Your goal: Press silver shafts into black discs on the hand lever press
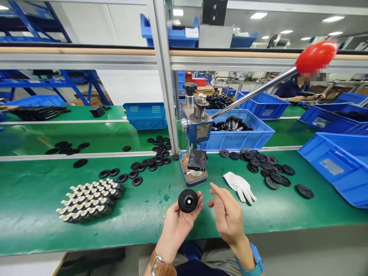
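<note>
Left hand (181, 223), bottom centre, cups round black wheel (188, 201), fingers partly curled around it, no long axis. Right hand (228, 217) empty, fingers loosely bent; wheel lies just left, apart from its fingertips.

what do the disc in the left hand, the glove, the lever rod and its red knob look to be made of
Disc: probably plastic, dark and satin, with soft highlights; rubber isn't ruled out.
Glove: likely fabric, matt white, lying limp with soft folds.
Rod: metal, apparently polished, with bright streaks along it.
Knob: glossy, perhaps plastic, showing bright highlights.
</note>
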Tool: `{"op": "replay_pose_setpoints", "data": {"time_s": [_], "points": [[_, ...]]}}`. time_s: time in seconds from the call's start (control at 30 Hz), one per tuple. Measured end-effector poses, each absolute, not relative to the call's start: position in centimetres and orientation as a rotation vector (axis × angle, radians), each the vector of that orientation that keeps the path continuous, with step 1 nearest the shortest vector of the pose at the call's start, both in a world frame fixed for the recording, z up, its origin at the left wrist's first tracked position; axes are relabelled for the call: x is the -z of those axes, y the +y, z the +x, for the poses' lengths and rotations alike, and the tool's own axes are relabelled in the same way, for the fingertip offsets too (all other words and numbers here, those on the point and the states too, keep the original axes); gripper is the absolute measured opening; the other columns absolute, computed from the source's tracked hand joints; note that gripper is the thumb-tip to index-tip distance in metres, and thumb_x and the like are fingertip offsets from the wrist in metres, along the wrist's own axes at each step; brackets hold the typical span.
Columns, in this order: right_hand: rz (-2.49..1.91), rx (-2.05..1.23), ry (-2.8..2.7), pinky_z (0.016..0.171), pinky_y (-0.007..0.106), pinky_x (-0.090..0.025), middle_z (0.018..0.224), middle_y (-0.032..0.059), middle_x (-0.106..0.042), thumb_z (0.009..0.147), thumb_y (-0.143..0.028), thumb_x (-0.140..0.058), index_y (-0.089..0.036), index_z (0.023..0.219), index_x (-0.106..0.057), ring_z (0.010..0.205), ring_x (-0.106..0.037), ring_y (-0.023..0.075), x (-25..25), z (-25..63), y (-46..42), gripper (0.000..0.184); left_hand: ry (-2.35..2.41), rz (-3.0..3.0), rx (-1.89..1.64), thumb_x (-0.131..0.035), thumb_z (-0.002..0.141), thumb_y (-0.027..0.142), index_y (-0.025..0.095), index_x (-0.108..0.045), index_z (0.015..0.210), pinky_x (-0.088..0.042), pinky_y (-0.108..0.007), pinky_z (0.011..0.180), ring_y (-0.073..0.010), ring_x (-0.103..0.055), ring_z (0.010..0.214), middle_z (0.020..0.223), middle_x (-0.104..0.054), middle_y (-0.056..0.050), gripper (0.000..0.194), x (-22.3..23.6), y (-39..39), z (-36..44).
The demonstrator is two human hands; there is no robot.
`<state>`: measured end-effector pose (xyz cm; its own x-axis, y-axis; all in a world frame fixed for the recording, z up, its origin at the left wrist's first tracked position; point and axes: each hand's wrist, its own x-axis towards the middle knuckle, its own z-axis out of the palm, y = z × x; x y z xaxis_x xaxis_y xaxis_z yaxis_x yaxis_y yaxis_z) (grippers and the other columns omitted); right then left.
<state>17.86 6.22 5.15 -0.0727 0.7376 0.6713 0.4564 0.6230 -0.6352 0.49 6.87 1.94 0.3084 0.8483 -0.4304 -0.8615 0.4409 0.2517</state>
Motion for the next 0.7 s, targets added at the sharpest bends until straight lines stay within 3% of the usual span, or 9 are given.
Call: {"op": "replay_pose_setpoints", "data": {"time_s": [0.1,0.2,0.27,0.37,0.43,0.53,0.6,0.7], "points": [[-0.966,-0.343,-1.795,0.088,0.048,-0.059,0.111,0.0105,-0.073,0.098,-0.018,-0.056,-0.026,0.152,-0.047,0.105,-0.067,0.0293,-4.9,17.5,5.6,0.056,0.608,-0.041,-1.107,-0.051,0.087,0.009,0.012,-0.08,0.1,-0.058,-0.045,0.101,-0.0293,-0.078,0.104,0.102,-0.083,-0.017,0.032,-2.0,6.5,1.1],[-1.042,-0.382,-1.927,0.096,0.052,-0.058,0.137,0.0167,-0.063,0.086,-0.029,-0.076,-0.023,0.158,-0.038,0.12,-0.064,0.0354,-4.2,16.5,5.1,0.082,0.737,-0.051,-1.151,-0.06,0.088,0.012,0.016,-0.08,0.085,-0.062,-0.039,0.092,-0.0253,-0.08,0.089,0.088,-0.083,-0.01,0.02,-1.9,6.1,2.4],[-1.13,-0.46,-1.958,0.095,0.05,-0.06,0.138,0.0167,-0.062,0.079,-0.027,-0.081,-0.023,0.156,-0.042,0.119,-0.065,0.0359,-3.3,16.2,4.8,0.086,0.834,-0.026,-1.173,-0.071,0.087,0.019,0.017,-0.079,0.084,-0.063,-0.036,0.088,-0.0245,-0.079,0.084,0.088,-0.083,-0.008,0.009,-1.4,5.6,3.1],[-1.221,-0.665,-1.74,0.082,0.039,-0.063,0.115,0.0096,-0.073,0.073,-0.018,-0.079,-0.023,0.134,-0.064,0.099,-0.073,0.029,-2.1,17.1,5.3,0.063,0.841,0.106,-1.126,-0.084,0.081,0.029,0.016,-0.08,0.09,-0.061,-0.038,0.093,-0.0295,-0.079,0.096,0.097,-0.083,-0.011,0.016,-0.3,5.0,3.3],[-1.198,-0.875,-1.369,0.062,0.029,-0.061,0.09,0.0047,-0.074,0.07,-0.02,-0.081,-0.019,0.112,-0.074,0.073,-0.071,0.0212,-2.0,18.5,6.8,0.043,0.755,0.189,-1.078,-0.085,0.081,0.034,0.015,-0.08,0.097,-0.057,-0.043,0.102,-0.0331,-0.075,0.111,0.107,-0.082,-0.015,0.025,0.4,4.9,2.6],[-1.063,-1.074,-0.838,0.031,0.017,-0.034,0.053,-0.0068,-0.055,0.076,-0.037,-0.082,-0.015,0.097,-0.072,0.037,-0.043,0.008,-3.8,21.2,11.9,0.032,0.711,0.235,-1.052,-0.078,0.087,0.042,0.016,-0.077,0.108,-0.05,-0.046,0.11,-0.0344,-0.068,0.125,0.124,-0.076,-0.019,0.033,1.0,5.2,1.1],[-1.004,-1.052,-0.751,0.032,0.015,-0.035,0.052,-0.0081,-0.051,0.08,-0.046,-0.079,-0.017,0.088,-0.068,0.038,-0.042,0.007,-6.7,23.2,16.7,0.032,0.75,0.258,-1.081,-0.075,0.09,0.042,0.015,-0.076,0.107,-0.051,-0.045,0.108,-0.0346,-0.069,0.124,0.125,-0.076,-0.021,0.031,0.8,5.3,0.3],[-0.905,-1.07,-0.695,0.049,0.02,-0.055,0.073,0.0004,-0.065,0.086,-0.053,-0.072,-0.02,0.081,-0.061,0.06,-0.062,0.0117,-12.5,26.0,23.7,0.035,0.798,0.319,-1.135,-0.075,0.089,0.04,0.014,-0.075,0.102,-0.056,-0.042,0.098,-0.0334,-0.074,0.113,0.118,-0.078,-0.021,0.029,0.0,4.6,0.2]]}}
